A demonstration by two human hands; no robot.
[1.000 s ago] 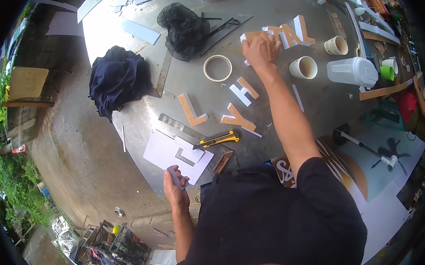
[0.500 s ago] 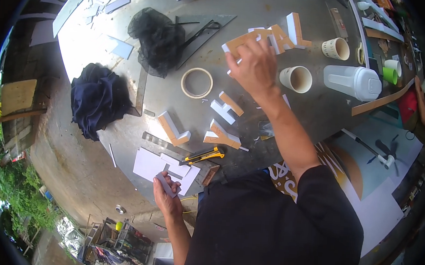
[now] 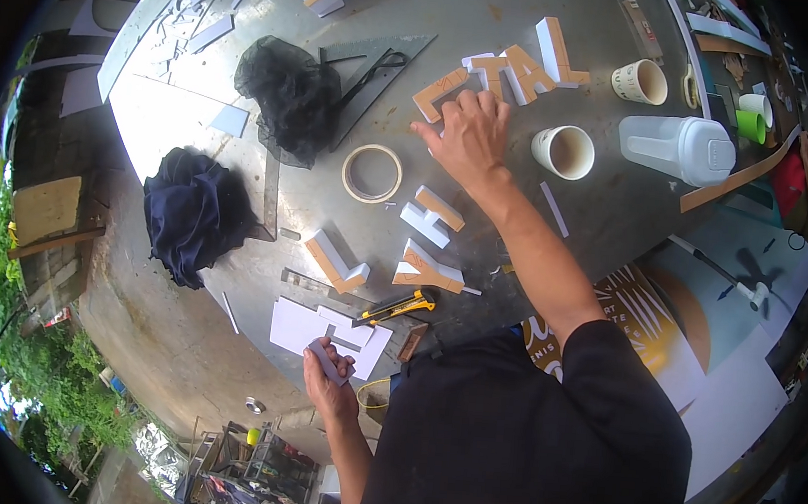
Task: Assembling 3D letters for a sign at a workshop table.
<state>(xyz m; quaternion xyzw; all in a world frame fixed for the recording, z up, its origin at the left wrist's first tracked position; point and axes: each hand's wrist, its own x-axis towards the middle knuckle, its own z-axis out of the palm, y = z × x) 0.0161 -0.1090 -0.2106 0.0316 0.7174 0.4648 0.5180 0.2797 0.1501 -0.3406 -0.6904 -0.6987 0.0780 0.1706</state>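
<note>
My left hand [image 3: 327,382] is closed around a small flat grey piece [image 3: 329,361], beside white cut sheets [image 3: 294,327] at the table's near edge. Farther out, my right hand [image 3: 473,137] is over the tabletop with fingers apart, close to a row of letter-shaped blocks with brown faces and white sides. Its fingertips are at the near edge of the leftmost block [image 3: 437,93]; whether they touch it I cannot tell. Between my hands lie three more blocks: an angled one [image 3: 336,264], a branching one [image 3: 429,271] and a smaller one [image 3: 430,218]. A yellow utility knife [image 3: 398,306] rests by the sheets.
A tape roll [image 3: 374,147], black mesh cloth [image 3: 288,94], a set square [image 3: 388,73] and dark blue cloth [image 3: 196,209] lie to the left. On the right stand two paper cups [image 3: 563,153] and a translucent lidded container [image 3: 660,146]. Printed sheets [image 3: 722,387] lie nearer.
My right hand has drawn back a little toward me, uncovering more of the block row. My left hand still holds the grey piece. The whole view has shifted slightly.
</note>
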